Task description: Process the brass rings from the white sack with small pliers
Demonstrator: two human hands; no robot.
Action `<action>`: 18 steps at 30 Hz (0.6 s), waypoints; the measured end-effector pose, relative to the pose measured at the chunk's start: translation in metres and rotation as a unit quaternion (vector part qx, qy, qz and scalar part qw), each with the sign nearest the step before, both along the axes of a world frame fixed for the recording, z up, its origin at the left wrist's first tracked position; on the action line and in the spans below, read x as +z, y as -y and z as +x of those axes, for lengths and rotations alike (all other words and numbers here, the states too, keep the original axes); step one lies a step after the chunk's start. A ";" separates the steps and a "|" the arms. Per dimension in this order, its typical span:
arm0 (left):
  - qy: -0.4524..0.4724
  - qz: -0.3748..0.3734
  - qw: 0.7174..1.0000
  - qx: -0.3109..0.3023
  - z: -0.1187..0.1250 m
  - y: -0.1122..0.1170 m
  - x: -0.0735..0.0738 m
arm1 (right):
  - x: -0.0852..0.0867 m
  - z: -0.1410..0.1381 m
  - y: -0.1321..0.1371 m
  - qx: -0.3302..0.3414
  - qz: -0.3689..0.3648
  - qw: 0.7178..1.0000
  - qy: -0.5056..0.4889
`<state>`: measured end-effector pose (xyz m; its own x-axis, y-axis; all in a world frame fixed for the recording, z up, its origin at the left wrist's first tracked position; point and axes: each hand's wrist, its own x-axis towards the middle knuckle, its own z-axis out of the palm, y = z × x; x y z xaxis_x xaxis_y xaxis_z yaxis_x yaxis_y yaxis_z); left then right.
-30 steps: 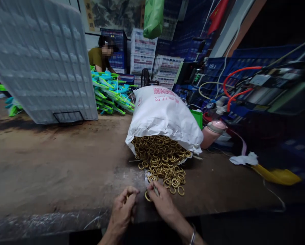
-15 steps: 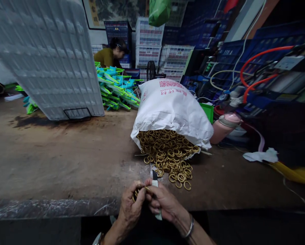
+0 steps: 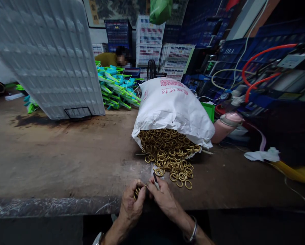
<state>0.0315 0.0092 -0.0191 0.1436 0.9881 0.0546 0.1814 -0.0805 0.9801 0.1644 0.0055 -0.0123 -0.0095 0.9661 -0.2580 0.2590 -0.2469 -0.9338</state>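
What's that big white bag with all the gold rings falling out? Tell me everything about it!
The white sack lies on its side on the worn wooden table, with its open mouth facing the camera. It looks like woven plastic, crinkled and bulging, and has red printed characters and a red square code on top. It is stuffed with gold rings, which spill from the ragged mouth onto the table. A pink bottle lies close to it on the right; I cannot tell whether they touch.

gold rings [image 3: 138,190] bunched; thin blade [image 3: 155,180] approx. upright
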 end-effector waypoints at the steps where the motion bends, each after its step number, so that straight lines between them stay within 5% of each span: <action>1: 0.017 -0.025 1.000 -0.010 0.000 0.000 0.001 | 0.000 -0.001 -0.001 0.000 0.006 1.000 0.014; 7: 0.138 -0.257 0.952 -0.091 -0.002 0.000 -0.002 | -0.002 -0.003 -0.003 0.007 0.034 0.998 0.055; 15: 0.222 -0.288 0.927 -0.095 -0.001 0.004 -0.004 | -0.002 -0.002 -0.003 0.028 -0.013 0.998 -0.051; 18: 0.235 -0.280 0.926 -0.090 -0.001 0.005 -0.005 | -0.005 0.001 -0.004 0.011 -0.003 1.000 -0.016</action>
<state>0.0302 0.0042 -0.0242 0.4000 0.8424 -0.3612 -0.2430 0.4774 0.8444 0.1652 0.0094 -0.0169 -0.0394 0.9641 -0.2624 0.2344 -0.2464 -0.9404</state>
